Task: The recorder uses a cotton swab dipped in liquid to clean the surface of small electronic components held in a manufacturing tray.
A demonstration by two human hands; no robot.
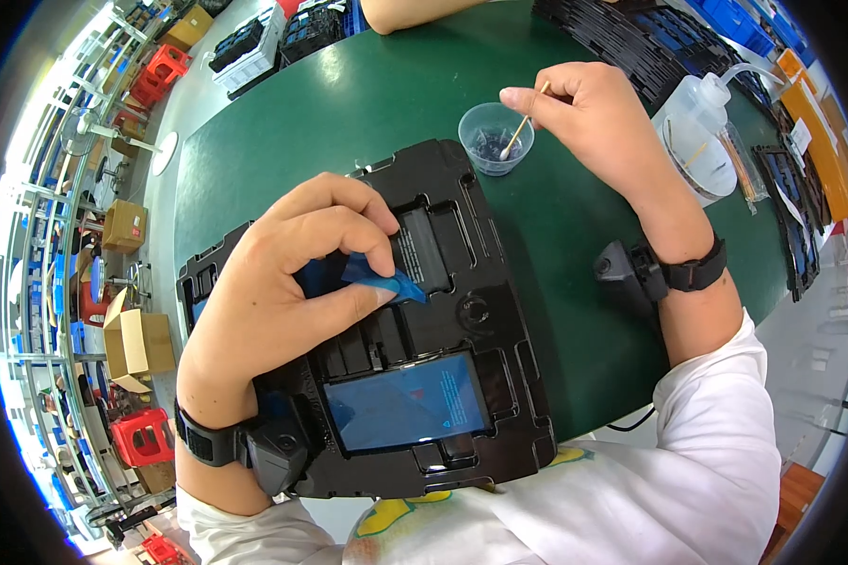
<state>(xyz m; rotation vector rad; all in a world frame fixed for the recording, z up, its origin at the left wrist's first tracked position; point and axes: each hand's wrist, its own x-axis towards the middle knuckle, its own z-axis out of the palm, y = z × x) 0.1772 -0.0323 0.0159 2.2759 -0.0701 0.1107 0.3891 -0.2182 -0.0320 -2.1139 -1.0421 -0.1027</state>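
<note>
My left hand (297,259) pinches a piece of blue film (386,279) between thumb and fingers, over a black plastic tray (509,377). In the tray's near recess lies a flat rectangular part covered in blue film (407,403). A dark part with fine print (422,247) sits in the far recess, beside my fingers; how far the pinched film reaches beneath my hand is hidden. My right hand (589,118) grips a cotton swab (528,119) by its stick. Its white tip is lowered inside a small clear plastic cup (471,124) that holds a little clear liquid.
The green table (367,94) carries a white squeeze bottle (695,104) and a round clear container (702,165) at right. Stacked black trays (612,47) stand at the far right. Another person's arm (415,11) rests at the far edge. Shelving (42,282) and red stools (141,436) are at left.
</note>
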